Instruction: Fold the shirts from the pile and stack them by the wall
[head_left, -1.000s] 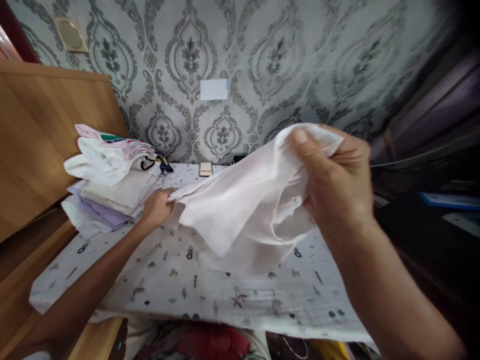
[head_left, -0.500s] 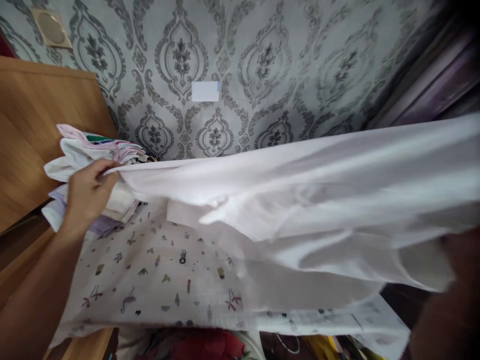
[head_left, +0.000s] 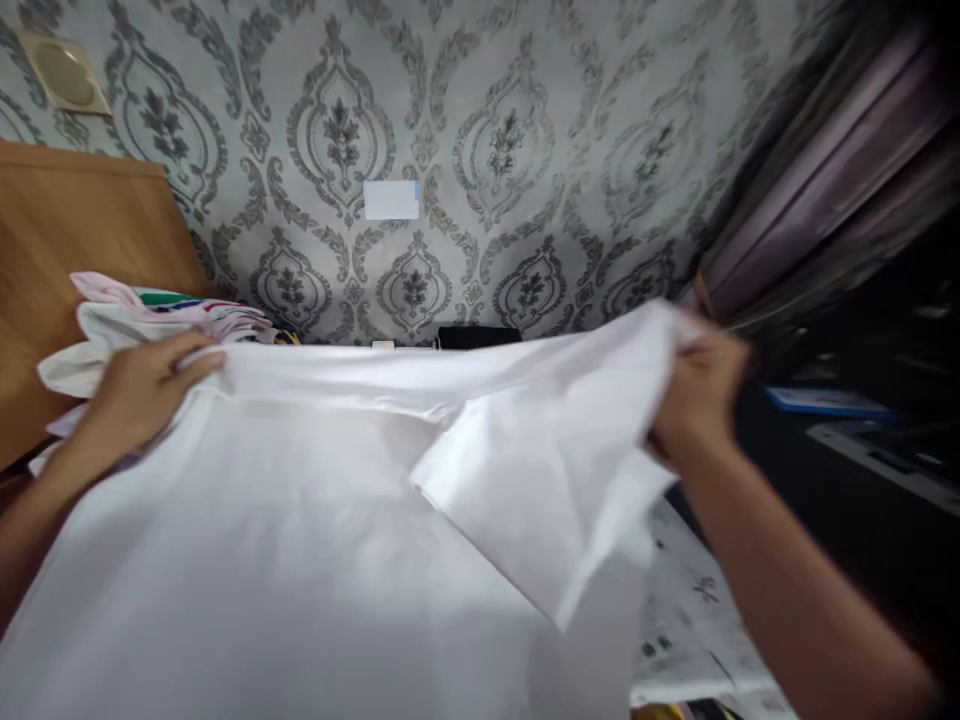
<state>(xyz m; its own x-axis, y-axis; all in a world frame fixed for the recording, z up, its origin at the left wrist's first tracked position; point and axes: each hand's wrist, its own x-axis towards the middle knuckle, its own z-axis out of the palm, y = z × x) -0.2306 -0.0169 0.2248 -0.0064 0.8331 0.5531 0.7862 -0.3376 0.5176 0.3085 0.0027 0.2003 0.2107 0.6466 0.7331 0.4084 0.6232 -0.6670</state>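
A large white garment (head_left: 315, 520) hangs stretched between my two hands, covering most of the patterned cloth (head_left: 694, 600) beneath it. At its upper left edge my left hand (head_left: 154, 385) is closed, pinching the fabric between thumb and fingers. My right hand (head_left: 701, 385) is closed on the upper right part, slightly blurred. Between the hands, a short flap like a sleeve droops over the front of the garment, near the middle right.
Folded clothes (head_left: 112, 315) are stacked at the left beside a wooden panel (head_left: 82, 220). Patterned wallpaper (head_left: 499, 150) lies behind, with a dark object (head_left: 478, 337) at its foot. A purple curtain (head_left: 832, 180) hangs at the right, above a blue-edged item (head_left: 829, 402).
My right hand has moved inward and up from the right edge, gripping the garment. The white fabric now hangs down in front and hides most of the patterned cloth. The view has shifted slightly.
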